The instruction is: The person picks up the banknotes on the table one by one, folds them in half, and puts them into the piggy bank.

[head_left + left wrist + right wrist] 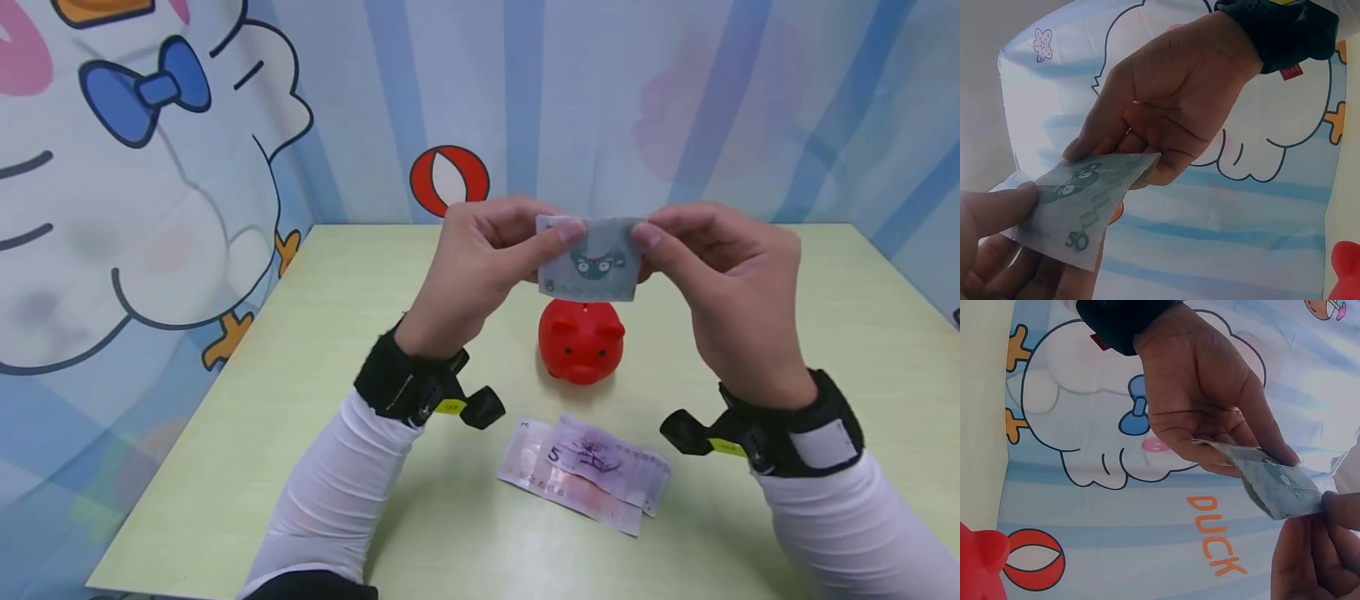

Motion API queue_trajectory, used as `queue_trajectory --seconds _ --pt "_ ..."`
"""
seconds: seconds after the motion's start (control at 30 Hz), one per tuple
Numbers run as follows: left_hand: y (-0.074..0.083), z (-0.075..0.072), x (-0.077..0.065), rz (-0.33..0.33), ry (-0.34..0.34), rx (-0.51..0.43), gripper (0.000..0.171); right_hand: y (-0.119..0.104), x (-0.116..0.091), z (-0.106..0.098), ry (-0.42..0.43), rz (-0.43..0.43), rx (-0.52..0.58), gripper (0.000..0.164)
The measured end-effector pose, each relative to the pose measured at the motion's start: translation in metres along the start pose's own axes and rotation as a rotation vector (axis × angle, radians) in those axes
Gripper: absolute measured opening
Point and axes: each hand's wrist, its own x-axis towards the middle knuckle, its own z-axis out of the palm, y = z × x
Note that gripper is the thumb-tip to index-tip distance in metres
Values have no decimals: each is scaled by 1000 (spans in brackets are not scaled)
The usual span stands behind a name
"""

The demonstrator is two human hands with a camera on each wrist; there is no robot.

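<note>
Between both hands a small greenish banknote (588,282), apparently folded, is held up above the table. My left hand (480,262) pinches its left edge, thumb on the near face. The right hand (731,287) pinches the upper right corner in the same way. A green cartoon face shows on the note, and the number 50 is readable on the banknote (1079,240) in the left wrist view. Just below and behind it stands a red piggy bank (581,346), its top partly covered by the note.
Nearer me on the pale table (300,467) lie a purple banknote (607,458) marked 5 and, partly under it, a pinkish banknote (536,475). A printed cloth backdrop (570,100) stands behind the table and along its left side.
</note>
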Motion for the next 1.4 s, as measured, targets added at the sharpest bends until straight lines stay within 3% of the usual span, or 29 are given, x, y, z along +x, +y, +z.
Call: queue_trajectory --seconds 0.17,0.43,0.6,0.93,1.03,1.17,1.23,1.3,1.4 --pt "2 -1 -1 5 5 18 21 -1 2 0 19 -29 -17 18" --pt "6 -4 -1 1 62 -18 22 -3 1 -7 -71 72 -95 16" --pt "8 -5 -2 -35 41 -13 25 -3 2 -9 -32 78 -102 18" --pt "10 -8 -1 8 110 -57 23 -4 2 -10 -102 103 -148 17" --pt "8 -7 0 41 159 28 22 -2 2 -6 -49 4 -252 19" --pt "4 -2 -1 146 250 234 22 2 2 1 16 -274 -457 22" --pt "3 0 -2 188 270 299 23 4 3 3 8 -381 -536 24" --pt "4 2 -3 211 259 313 23 4 3 4 -21 -428 -595 27" --pt "7 7 -5 203 214 278 23 5 2 4 -57 -431 -637 34"
